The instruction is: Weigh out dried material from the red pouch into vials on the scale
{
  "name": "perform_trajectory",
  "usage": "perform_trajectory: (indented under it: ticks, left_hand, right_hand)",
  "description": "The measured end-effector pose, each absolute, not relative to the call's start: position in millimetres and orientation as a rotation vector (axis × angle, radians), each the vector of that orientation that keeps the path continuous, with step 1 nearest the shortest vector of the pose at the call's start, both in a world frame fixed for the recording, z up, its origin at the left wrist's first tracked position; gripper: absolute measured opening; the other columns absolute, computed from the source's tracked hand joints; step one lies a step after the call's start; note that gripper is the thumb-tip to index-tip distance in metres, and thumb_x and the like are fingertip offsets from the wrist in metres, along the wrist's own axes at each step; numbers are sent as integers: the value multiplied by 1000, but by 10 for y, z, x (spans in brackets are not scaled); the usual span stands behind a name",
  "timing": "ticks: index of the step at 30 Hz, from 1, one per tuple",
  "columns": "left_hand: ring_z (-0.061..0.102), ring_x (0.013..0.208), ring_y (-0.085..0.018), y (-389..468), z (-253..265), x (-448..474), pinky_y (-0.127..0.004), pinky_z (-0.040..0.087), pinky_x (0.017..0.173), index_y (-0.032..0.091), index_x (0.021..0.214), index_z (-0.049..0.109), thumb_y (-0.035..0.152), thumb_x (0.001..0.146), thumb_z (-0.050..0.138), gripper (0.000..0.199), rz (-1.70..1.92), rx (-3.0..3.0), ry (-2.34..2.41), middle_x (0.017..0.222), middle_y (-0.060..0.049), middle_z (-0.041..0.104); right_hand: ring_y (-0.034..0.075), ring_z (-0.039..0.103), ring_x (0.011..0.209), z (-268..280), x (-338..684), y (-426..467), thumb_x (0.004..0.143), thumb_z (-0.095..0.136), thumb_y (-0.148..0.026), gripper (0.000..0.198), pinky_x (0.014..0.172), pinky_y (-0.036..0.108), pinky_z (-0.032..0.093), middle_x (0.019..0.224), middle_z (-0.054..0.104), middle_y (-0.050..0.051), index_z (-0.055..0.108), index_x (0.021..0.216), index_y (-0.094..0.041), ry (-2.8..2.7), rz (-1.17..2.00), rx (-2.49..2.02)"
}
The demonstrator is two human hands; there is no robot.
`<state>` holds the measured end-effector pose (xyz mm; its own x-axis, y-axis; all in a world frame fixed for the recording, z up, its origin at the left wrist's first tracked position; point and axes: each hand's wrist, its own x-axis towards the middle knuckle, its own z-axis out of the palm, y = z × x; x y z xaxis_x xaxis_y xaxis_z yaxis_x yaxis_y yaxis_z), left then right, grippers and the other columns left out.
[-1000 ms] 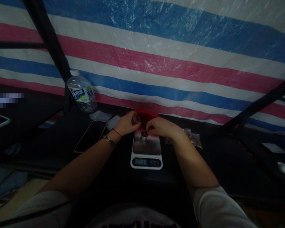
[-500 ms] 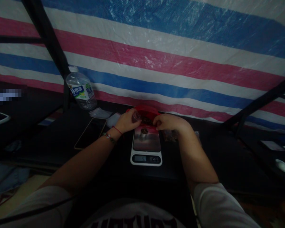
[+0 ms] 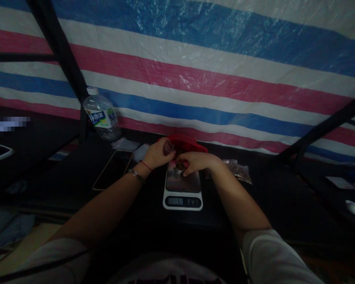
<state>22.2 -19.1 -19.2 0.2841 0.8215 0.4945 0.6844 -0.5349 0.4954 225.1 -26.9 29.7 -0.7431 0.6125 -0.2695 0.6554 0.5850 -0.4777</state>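
A white kitchen scale [image 3: 182, 203] with a steel top and a lit display lies in front of me. On its plate stands a small metal cup [image 3: 180, 167] with brown bits in it. My right hand [image 3: 192, 161] has its thumb and fingers around this cup. My left hand [image 3: 159, 153] is closed on a small clear plastic bag [image 3: 168, 148], its open end facing right; its exact shape is hard to make out. Behind the scale sits a red bag [image 3: 187, 141] with dark contents, partly hidden by my hands.
Left of the scale lie a phone [image 3: 113, 169] and several flat clear bags [image 3: 126, 145]. A large plastic bottle [image 3: 102, 114] stands behind them. Filled clear bags [image 3: 238, 170] lie right of my right forearm. A striped sheet [image 3: 195, 79] hangs behind the black table.
My right hand has moved from the red bag down and left to the metal cup on the scale. The left hand keeps its hold beside the red bag.
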Motion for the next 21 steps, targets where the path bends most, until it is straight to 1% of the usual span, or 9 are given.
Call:
perform_trajectory:
  ticks: [4, 7, 10, 12, 14, 16, 18, 20, 21]
  left_hand:
    - [66, 89, -21, -187, -191, 216, -31, 50, 77, 20, 109, 53, 36, 75, 62, 38, 1104, 2340, 1390, 99, -6, 66]
    - [65, 89, -23, -192, -178, 221, -33, 50, 77, 20, 108, 54, 37, 76, 62, 37, 1113, 2333, 1376, 100, -6, 67]
    - [65, 90, -23, -201, -165, 243, -35, 50, 78, 19, 102, 56, 35, 75, 62, 32, 1111, 2354, 1327, 98, -6, 67]
    - [64, 90, -23, -211, -163, 268, -35, 50, 80, 20, 99, 57, 34, 75, 62, 28, 1102, 2360, 1295, 97, -6, 67]
    - [64, 90, -23, -226, -165, 299, -35, 50, 80, 20, 98, 57, 33, 74, 62, 27, 1108, 2343, 1257, 98, -6, 67]
    - [64, 88, -22, -244, -168, 328, -35, 50, 79, 19, 98, 57, 33, 74, 63, 28, 1121, 2308, 1212, 97, -6, 67]
    - [64, 85, -21, -264, -169, 351, -34, 51, 76, 18, 98, 56, 33, 74, 63, 29, 1129, 2271, 1181, 95, -6, 66]
    - [64, 84, -22, -280, -170, 366, -34, 51, 74, 17, 98, 56, 34, 73, 64, 31, 1133, 2246, 1172, 94, -6, 66]
    - [64, 84, -22, -287, -171, 371, -34, 50, 74, 17, 98, 56, 35, 73, 65, 32, 1139, 2238, 1168, 94, -6, 66]
  right_hand:
    - [14, 59, 73, 347, 2226, -279, 70, 72, -29, 30, 65, 24, 43, 84, 67, 2, 67, 96, -14, 2747, -948, 1076]
    - [14, 61, 74, 455, 2286, -299, 73, 67, -24, 26, 68, 25, 45, 86, 68, 2, 68, 97, -15, 2808, -1079, 1111]
    - [16, 63, 85, 543, 2343, -307, 74, 62, -19, 32, 79, 29, 47, 96, 69, 3, 67, 106, -16, 2942, -1180, 1243]
    - [19, 63, 94, 564, 2348, -303, 73, 63, -19, 37, 87, 33, 46, 103, 69, 4, 66, 109, -17, 3050, -1208, 1338]
    - [21, 62, 100, 557, 2332, -298, 71, 64, -19, 41, 92, 37, 45, 111, 68, 6, 65, 113, -18, 3153, -1198, 1413]
    - [22, 61, 103, 536, 2309, -298, 70, 66, -18, 49, 93, 38, 45, 115, 65, 8, 61, 119, -18, 3215, -1197, 1449]
    - [21, 61, 102, 514, 2292, -306, 69, 67, -17, 56, 90, 36, 47, 116, 64, 9, 56, 124, -18, 3237, -1220, 1474]
    - [20, 62, 98, 506, 2282, -320, 67, 69, -16, 56, 86, 34, 48, 111, 64, 8, 54, 121, -17, 3241, -1183, 1539]
    - [19, 62, 95, 508, 2279, -328, 66, 69, -16, 52, 84, 34, 48, 108, 65, 7, 56, 117, -17, 3244, -1135, 1575]
